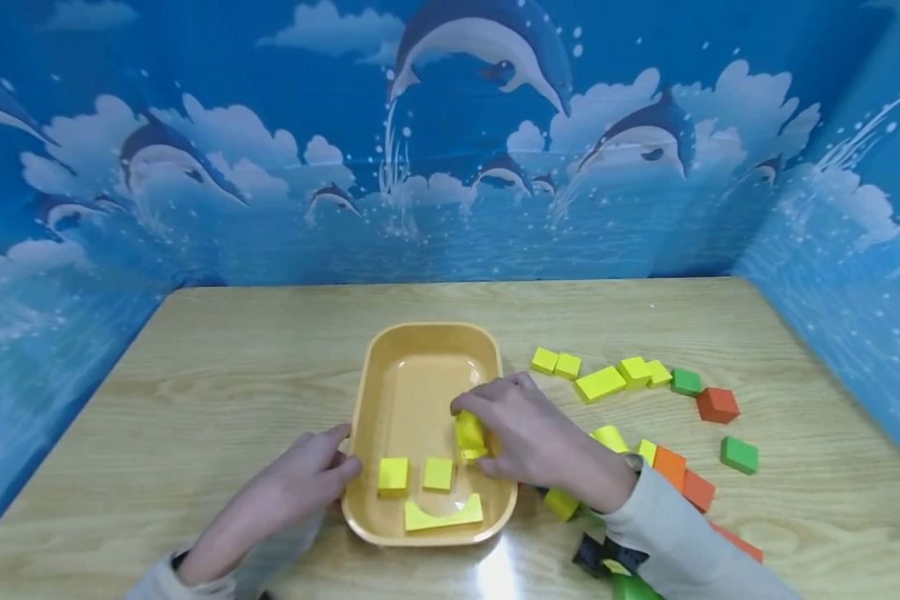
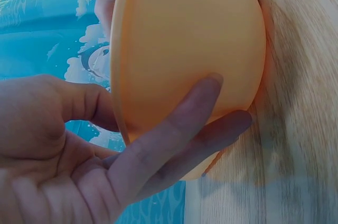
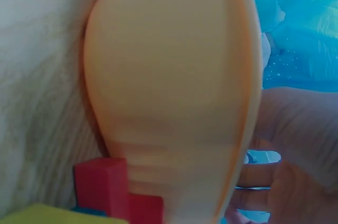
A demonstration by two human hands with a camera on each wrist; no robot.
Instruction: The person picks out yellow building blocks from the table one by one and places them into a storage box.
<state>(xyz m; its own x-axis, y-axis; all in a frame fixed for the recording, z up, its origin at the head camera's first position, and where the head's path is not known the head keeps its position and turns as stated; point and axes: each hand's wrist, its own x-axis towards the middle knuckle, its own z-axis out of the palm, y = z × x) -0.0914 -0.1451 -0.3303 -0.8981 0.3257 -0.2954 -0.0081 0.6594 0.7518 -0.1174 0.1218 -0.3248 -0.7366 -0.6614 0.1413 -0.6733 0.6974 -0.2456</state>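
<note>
My left hand (image 1: 309,477) pinches tray (image 1: 418,400) wall at 8 o'clock: thumb over rim, fingers along outside. My right hand (image 1: 534,429) pinches yellow block (image 1: 469,437) inside tray at 3; can't tell if block touches bottom. Square yellow blocks (image 1: 393,477) at 6 and 7, notched yellow block (image 1: 444,515) nearer 6 end. Loose blocks (image 1: 601,384) outside, 2 to 4. I judge step as placing held block; next move calls for settling it, then gentle release.

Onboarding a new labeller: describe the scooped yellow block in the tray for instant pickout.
On the wooden table, find the tan tray. At its end nearest the viewer lies a long yellow block. Its concave far edge sets it apart from the two squarish yellow blocks just beyond.
</note>
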